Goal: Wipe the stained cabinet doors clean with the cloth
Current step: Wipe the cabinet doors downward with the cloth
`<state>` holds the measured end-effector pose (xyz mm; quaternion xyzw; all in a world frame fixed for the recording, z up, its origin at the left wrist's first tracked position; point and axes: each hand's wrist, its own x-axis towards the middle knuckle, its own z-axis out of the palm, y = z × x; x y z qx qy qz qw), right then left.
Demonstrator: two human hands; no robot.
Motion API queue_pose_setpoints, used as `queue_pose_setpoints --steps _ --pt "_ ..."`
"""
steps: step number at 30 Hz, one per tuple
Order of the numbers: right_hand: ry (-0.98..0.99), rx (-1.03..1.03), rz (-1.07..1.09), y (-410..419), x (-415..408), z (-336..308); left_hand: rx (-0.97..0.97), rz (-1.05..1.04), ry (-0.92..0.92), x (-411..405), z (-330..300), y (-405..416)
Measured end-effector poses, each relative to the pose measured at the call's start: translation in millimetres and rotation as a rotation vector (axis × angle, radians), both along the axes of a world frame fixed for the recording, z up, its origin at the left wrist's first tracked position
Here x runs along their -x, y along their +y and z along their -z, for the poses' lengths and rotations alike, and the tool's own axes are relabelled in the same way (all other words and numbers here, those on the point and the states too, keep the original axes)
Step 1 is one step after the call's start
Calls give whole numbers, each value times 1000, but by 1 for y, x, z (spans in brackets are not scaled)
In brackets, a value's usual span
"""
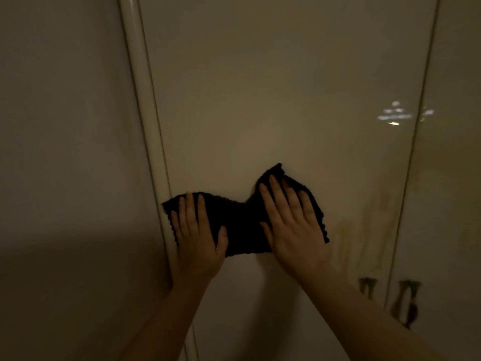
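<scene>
At the far left a plain wall [65, 152] runs down to a rounded post [145, 105], and the cabinet door [260, 87] starts just beside it. The left hand [195, 230] lies flat on the left end of the dark cloth [239, 225], fingers straight and spread, pressing it against the door right at the post. The cloth stretches sideways between the two hands, its long axis roughly level but rising a little toward the right. The right hand [291, 220] presses the raised right end the same way, fingers straight and a little apart, curled round nothing. Right of that hand, and slightly lower, faint brownish streaks [364, 225] mark the glossy door, apart from the cloth's right edge but near it. Further right a thin seam separates this door from the next door [447, 178], and two dark handles [390, 298] sit low on either side of the seam. The stain lies to the right of the cloth, so the right hand is the nearer one, and the likely next sweep is rightward and slightly down. The streaked patch does not look wiped yet.
</scene>
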<state>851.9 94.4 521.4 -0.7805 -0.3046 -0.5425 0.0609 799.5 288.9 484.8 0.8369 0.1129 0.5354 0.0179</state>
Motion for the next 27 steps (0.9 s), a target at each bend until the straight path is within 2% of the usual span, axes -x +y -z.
queue_pose_setpoints --steps 9,15,20,27 --pt "62 -89 15 -42 -7 27 4 -3 3 -12 23 -44" --pt "89 -216 94 -118 -27 19 -101 18 36 -32 2 -117" --pt "57 -293 144 -180 -42 -31 -154 45 11 -50 -57 -180" --pt "7 -305 173 -246 -62 -149 -112 98 -24 -66 -176 -249"
